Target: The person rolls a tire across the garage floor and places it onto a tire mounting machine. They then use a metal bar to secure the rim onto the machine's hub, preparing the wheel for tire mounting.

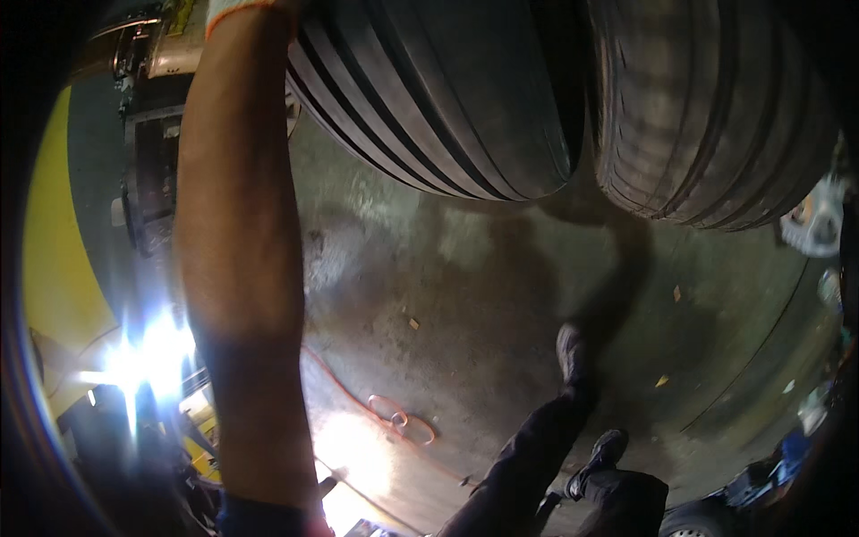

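My left forearm stretches up the left side of the view. My left hand [250,14], in a pale glove with an orange cuff, is mostly cut off at the top edge beside a large grooved tyre [420,94]; its fingers are hidden. A second worn tyre [707,107] is at the upper right. Behind my arm is dark metal hardware [134,170]. My right hand is not in view.
Below are a concrete floor [483,295], an orange hose [394,412], my dark-trousered legs [537,447], a yellow curved surface [49,233] at left, a glaring lamp [143,367], and a pale metal object [810,215] with clutter along the right edge.
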The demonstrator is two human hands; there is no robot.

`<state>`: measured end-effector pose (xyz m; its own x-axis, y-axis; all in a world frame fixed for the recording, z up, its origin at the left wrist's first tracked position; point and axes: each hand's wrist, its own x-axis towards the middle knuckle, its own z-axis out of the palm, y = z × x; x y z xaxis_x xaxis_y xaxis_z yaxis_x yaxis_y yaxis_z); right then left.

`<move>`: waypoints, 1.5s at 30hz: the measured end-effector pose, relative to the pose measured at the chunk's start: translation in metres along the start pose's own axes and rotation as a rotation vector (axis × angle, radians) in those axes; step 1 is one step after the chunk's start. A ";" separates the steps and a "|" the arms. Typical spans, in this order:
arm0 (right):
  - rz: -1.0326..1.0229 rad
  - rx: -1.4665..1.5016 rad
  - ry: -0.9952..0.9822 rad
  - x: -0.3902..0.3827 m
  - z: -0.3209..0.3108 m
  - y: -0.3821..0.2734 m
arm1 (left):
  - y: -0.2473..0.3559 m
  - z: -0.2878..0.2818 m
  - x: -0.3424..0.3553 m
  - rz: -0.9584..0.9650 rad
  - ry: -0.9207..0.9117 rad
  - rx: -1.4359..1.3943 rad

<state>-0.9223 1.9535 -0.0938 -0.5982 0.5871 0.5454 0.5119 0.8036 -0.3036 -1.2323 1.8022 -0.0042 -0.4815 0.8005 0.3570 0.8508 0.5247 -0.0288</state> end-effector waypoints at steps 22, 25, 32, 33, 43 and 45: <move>0.236 0.150 -0.258 0.613 0.200 0.143 | -0.064 0.154 0.555 -0.230 0.028 -0.082; 0.431 0.242 -0.268 0.639 0.210 0.122 | -0.083 0.165 0.588 -0.228 -0.045 -0.184; 0.698 0.347 -0.258 0.680 0.221 0.067 | -0.150 0.158 0.667 -0.212 -0.328 -0.249; 0.678 0.297 -0.272 0.678 0.223 0.068 | -0.158 0.164 0.674 -0.135 -0.261 -0.253; 0.686 0.085 -0.388 0.689 0.207 0.072 | -0.142 0.174 0.669 -0.200 -0.298 -0.358; 0.683 0.108 -0.374 0.681 0.220 0.073 | -0.142 0.184 0.664 -0.194 -0.272 -0.365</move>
<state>-1.4282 2.4335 0.0836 -0.3505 0.9329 -0.0824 0.7894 0.2470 -0.5620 -1.7116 2.3129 0.0655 -0.6342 0.7704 0.0654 0.7349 0.5744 0.3606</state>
